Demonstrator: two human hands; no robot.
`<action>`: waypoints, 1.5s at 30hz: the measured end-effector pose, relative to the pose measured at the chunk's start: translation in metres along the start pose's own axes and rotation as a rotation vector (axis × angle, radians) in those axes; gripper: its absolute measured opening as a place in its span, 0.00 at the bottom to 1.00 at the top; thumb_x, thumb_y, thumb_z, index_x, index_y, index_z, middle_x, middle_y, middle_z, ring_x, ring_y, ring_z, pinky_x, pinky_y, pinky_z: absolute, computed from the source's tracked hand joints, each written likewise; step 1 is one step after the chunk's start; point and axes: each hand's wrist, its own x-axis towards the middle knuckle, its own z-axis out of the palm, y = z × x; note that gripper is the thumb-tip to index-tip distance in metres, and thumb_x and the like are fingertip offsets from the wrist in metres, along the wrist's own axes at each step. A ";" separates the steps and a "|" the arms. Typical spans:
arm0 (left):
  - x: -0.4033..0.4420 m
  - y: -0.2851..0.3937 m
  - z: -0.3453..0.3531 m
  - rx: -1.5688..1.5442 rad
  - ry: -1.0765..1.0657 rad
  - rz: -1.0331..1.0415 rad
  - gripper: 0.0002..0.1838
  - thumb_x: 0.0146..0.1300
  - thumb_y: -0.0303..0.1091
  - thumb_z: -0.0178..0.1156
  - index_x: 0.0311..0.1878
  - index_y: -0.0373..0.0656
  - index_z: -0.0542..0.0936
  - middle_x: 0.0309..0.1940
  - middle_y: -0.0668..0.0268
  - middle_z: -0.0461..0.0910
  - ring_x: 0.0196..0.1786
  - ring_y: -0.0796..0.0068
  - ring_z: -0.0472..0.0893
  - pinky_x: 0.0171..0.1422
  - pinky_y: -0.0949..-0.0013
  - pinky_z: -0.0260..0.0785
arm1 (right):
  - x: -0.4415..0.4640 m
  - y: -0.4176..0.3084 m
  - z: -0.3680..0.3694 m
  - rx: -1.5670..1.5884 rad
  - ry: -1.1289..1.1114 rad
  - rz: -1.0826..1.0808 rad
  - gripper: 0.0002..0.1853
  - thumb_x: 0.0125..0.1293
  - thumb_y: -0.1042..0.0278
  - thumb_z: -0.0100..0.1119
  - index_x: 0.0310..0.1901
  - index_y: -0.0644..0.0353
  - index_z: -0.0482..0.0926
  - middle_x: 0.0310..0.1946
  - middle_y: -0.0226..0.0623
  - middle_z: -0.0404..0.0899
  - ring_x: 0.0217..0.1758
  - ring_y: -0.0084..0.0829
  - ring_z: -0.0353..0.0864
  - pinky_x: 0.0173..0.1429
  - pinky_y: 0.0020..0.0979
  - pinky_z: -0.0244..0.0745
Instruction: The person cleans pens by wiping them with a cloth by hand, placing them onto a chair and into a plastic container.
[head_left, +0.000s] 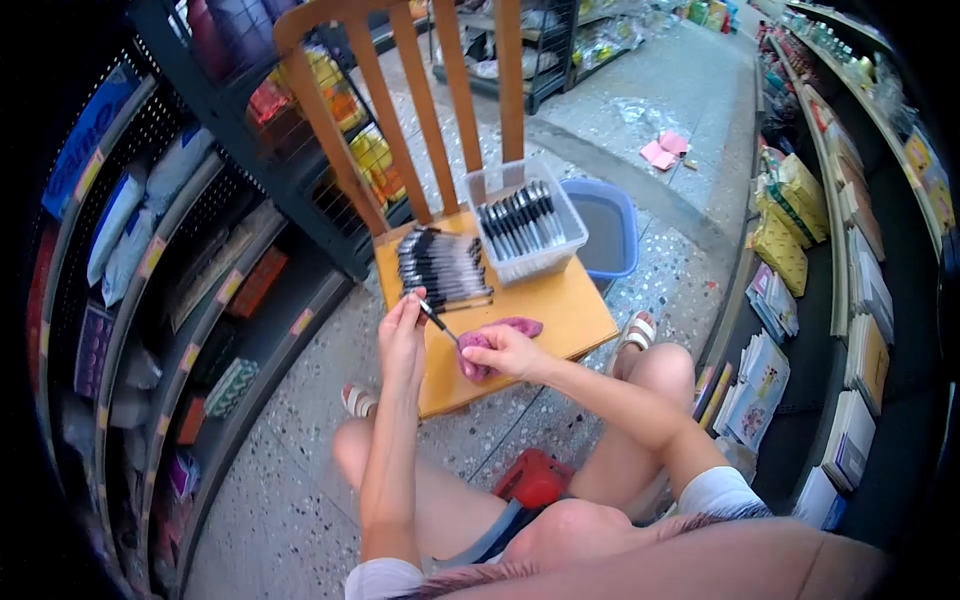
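Above the front part of a wooden chair's seat, my left hand pinches one end of a dark pen. My right hand is closed on a pinkish-purple cloth, which wraps the pen's other end. Just beyond my hands, several black and clear pens lie in a row on the seat. To their right stands a clear plastic container with several more pens upright in it.
A blue basin stands on the floor behind the chair. Curved shelves of packages are at the left, and shelves with booklets at the right. Pink paper lies on the floor; a red object is between my legs.
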 end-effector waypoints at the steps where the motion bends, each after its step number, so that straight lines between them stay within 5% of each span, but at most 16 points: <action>1: 0.003 -0.001 -0.001 -0.002 0.014 0.004 0.12 0.65 0.33 0.55 0.46 0.35 0.77 0.37 0.69 0.78 0.39 0.82 0.74 0.47 0.79 0.64 | 0.000 0.000 0.001 0.023 0.004 0.002 0.12 0.67 0.63 0.51 0.32 0.63 0.76 0.25 0.28 0.77 0.28 0.19 0.76 0.33 0.22 0.71; 24: 0.008 0.003 -0.010 0.097 0.242 0.003 0.06 0.58 0.34 0.64 0.31 0.43 0.78 0.23 0.77 0.74 0.24 0.90 0.67 0.29 0.84 0.57 | -0.005 0.007 0.004 -0.214 0.084 -0.051 0.09 0.64 0.69 0.52 0.28 0.64 0.74 0.22 0.27 0.74 0.26 0.18 0.71 0.32 0.23 0.69; 45: 0.008 0.014 -0.001 -0.062 -0.075 0.042 0.11 0.67 0.36 0.52 0.43 0.38 0.77 0.34 0.69 0.78 0.36 0.82 0.74 0.46 0.76 0.64 | -0.017 0.000 -0.011 -0.076 -0.072 -0.038 0.12 0.68 0.66 0.49 0.30 0.64 0.76 0.25 0.30 0.77 0.29 0.20 0.74 0.35 0.23 0.70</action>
